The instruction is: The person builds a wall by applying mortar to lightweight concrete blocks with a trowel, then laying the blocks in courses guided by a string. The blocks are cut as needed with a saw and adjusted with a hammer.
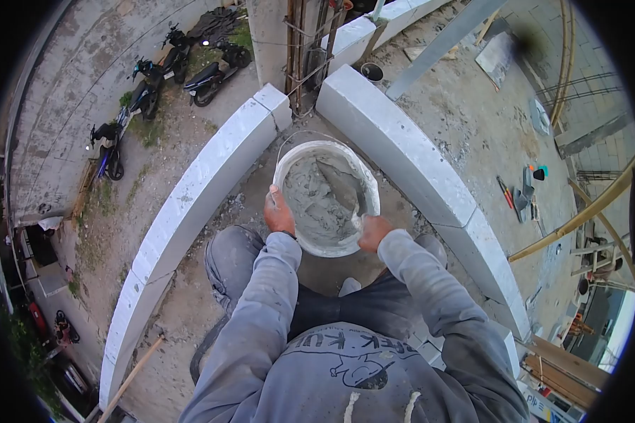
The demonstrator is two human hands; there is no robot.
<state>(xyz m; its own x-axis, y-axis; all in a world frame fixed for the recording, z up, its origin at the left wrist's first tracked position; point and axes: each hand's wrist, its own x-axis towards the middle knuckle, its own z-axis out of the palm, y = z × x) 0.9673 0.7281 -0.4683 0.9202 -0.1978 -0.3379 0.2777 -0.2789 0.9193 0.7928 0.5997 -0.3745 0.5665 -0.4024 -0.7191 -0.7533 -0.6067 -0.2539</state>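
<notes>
A white bucket (371, 176) of wet grey mortar (309, 201) stands on the ground between my knees, its thin wire handle tipped toward the far side. My left hand (279, 211) grips the bucket's left rim, the thumb lying along the edge. At the right rim my right hand (375, 233) is closed round the handle of a trowel (344, 185). The trowel's grey, mortar-smeared blade reaches into the mortar on the right side of the bucket. Mortar also coats the bucket's inner wall.
Low walls of white blocks flank me on the left (190, 190) and right (402, 151). Ahead, upright rusty rebar (305, 53) stands where they converge. Hand tools (521, 197) lie on the floor at right, near a bamboo pole (578, 229). Motorbikes (215, 74) are parked below left.
</notes>
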